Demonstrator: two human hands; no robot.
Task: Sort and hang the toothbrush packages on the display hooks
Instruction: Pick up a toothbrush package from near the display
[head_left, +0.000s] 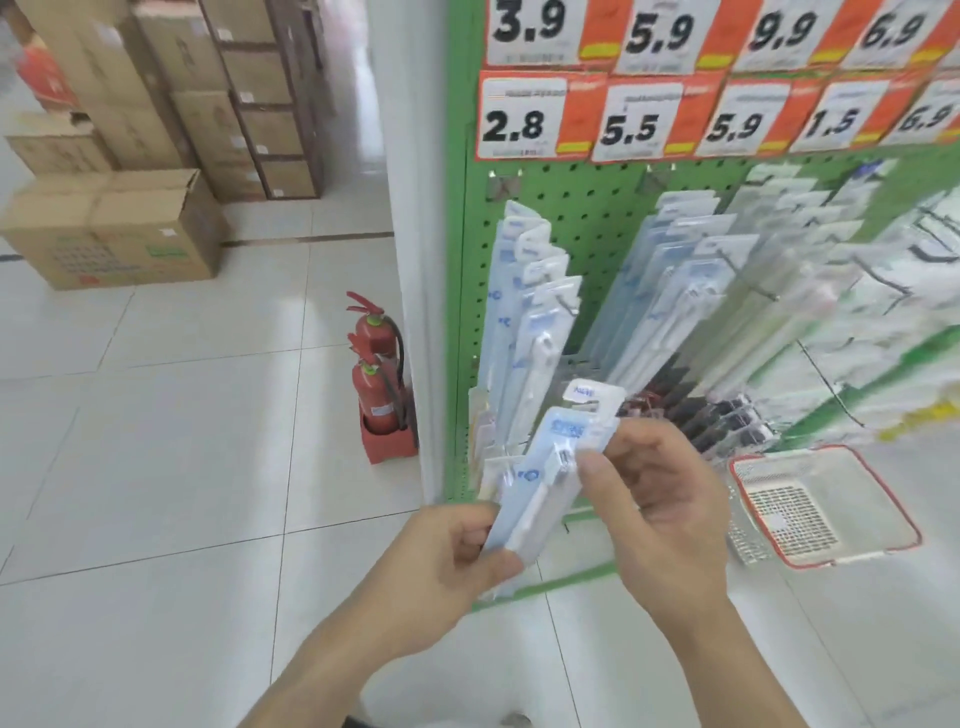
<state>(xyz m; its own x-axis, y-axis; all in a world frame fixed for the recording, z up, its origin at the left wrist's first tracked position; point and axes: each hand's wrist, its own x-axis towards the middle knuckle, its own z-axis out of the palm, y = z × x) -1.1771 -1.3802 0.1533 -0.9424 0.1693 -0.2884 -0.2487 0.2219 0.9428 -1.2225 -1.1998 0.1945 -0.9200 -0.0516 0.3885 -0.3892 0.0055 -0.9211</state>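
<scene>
Toothbrush packs, a small bundle of blue-and-white ones, are held low in front of the green pegboard; the lower end of the bundle is gripped by the left hand, fingers curled round it; the upper part is pinched by the right hand, thumb on the front pack near its header; the bundle is tilted, tops leaning right. More packs are hung in rows on the hooks above the hands; price tags are fixed along the top of the board; a red-rimmed basket is seen on the floor to the right; two fire extinguishers are stood left of the board; cardboard boxes are stacked beyond them.
</scene>
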